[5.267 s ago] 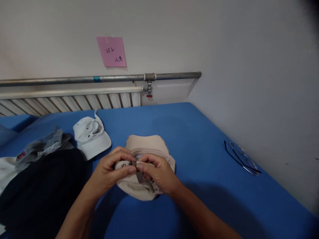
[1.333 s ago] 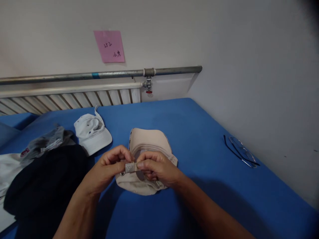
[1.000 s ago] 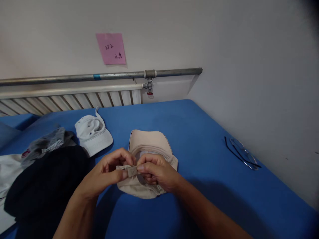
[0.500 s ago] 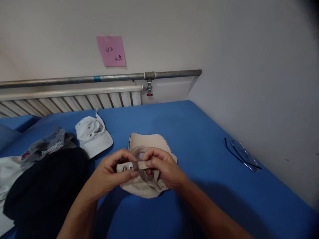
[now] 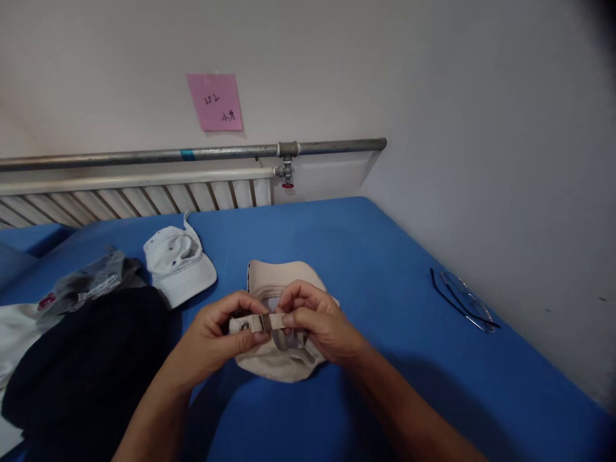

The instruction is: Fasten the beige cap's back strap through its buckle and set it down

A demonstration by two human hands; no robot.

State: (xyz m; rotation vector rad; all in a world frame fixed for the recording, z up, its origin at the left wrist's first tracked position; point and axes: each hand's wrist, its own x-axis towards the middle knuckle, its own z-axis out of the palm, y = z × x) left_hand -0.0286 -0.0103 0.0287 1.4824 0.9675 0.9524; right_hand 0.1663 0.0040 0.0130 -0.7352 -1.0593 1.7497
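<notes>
A beige cap (image 5: 283, 272) lies upside down on the blue surface, its brim pointing away from me. Its back strap (image 5: 276, 321) is stretched between my hands, with a dark metal buckle (image 5: 265, 323) around it. My left hand (image 5: 221, 333) pinches the strap's left part beside the buckle, near a metal eyelet. To the right of the buckle, my right hand (image 5: 320, 321) grips the strap between thumb and fingers. Part of the cap's opening is hidden behind my fingers.
At left lie a white cap (image 5: 187, 279), a grey cap (image 5: 96, 279) and a black hat (image 5: 86, 366) on the blue surface (image 5: 385, 282). Glasses (image 5: 464, 301) rest near the right edge. Behind stand a radiator (image 5: 192, 196) and a pipe (image 5: 332, 146) along the wall.
The buckle has shifted slightly right and tilted, so its face now shows metallic. Both hands keep their hold on the strap. The view has moved a little.
</notes>
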